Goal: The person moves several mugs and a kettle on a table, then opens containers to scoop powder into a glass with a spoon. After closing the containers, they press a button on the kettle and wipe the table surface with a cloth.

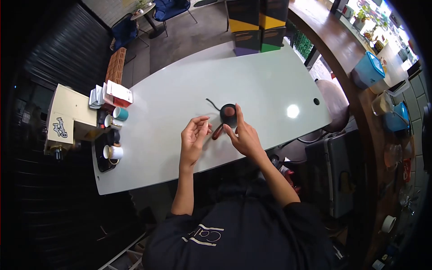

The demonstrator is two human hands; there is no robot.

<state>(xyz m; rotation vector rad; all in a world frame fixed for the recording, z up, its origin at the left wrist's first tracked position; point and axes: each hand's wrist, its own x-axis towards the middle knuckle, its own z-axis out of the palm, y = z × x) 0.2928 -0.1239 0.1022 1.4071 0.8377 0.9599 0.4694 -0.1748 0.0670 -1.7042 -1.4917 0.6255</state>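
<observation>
On the white table point(166, 99) sits a round black item with a reddish-brown disc on top point(229, 111). A thin, curved black piece point(212, 104) reaches out from it to the upper left. A reddish-brown handle point(218, 132) points down and left, between my hands. My right hand point(246, 137) is just right of the black item, index finger stretched along its side and thumb apart near its front edge. To the left of the handle, my left hand point(194, 137) is raised palm up, its fingers loosely bent with nothing visible in them.
At the table's left stand mugs point(115, 153), a dark tray point(103, 168), a packet box point(119, 92) and a cream-coloured machine point(67, 117). Black boxes with coloured bases point(256, 27) stand at the far edge. A wooden counter point(326, 33) with containers point(368, 69) runs along the right.
</observation>
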